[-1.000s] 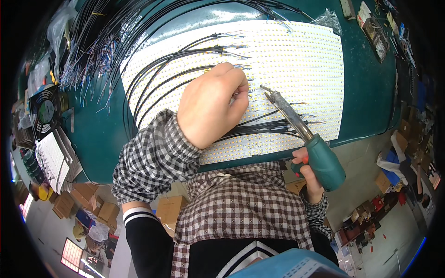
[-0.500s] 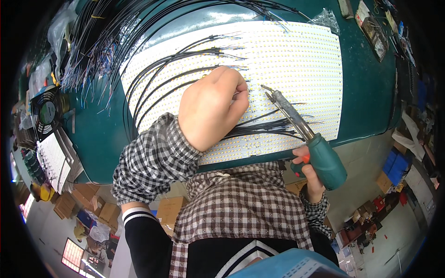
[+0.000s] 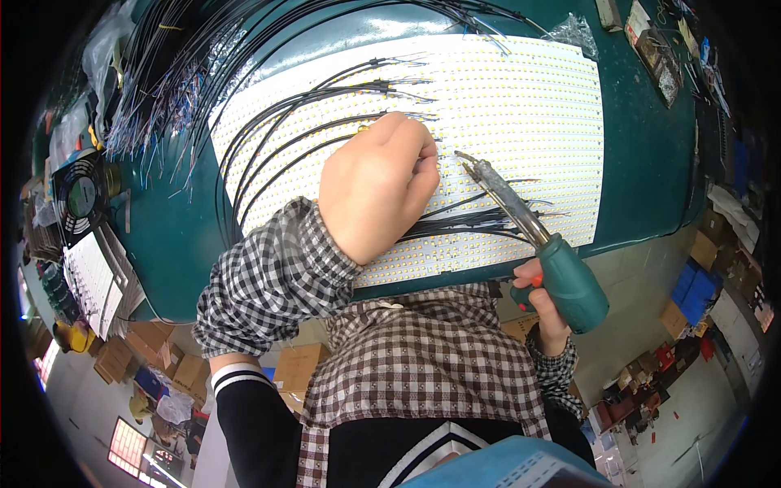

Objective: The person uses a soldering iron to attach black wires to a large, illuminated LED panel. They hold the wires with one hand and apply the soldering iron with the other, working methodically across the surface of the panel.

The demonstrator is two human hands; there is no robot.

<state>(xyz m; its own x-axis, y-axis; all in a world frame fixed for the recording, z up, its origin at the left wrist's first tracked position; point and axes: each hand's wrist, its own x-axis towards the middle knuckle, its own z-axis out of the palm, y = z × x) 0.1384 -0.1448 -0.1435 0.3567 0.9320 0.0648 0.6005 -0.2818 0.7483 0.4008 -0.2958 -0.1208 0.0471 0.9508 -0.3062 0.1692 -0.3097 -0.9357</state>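
A white LED board (image 3: 521,98), covered in rows of small yellow chips, lies on the green table. My left hand (image 3: 378,187) is over its middle, fingers pinched together; what they hold is hidden beneath the hand. Black cables (image 3: 281,114) with thin bare-ended wires run across the board's left part, some passing behind this hand. More black cables (image 3: 480,224) lie bundled along the near side. In my right hand (image 3: 547,307) is a soldering iron (image 3: 573,285) with a green handle and red trigger. Its tip points up-left, just right of my left fingertips.
A large bundle of black cables (image 3: 175,89) with colored wire ends fills the far left of the table (image 3: 643,163). A black fan (image 3: 83,195) and stacked white sheets (image 3: 102,276) are at the left edge. A small metal tray (image 3: 655,65) lies at the far right.
My left hand has shifted slightly right, still pinched. The soldering iron's tip has moved a touch left and up; the right hand otherwise holds its place.
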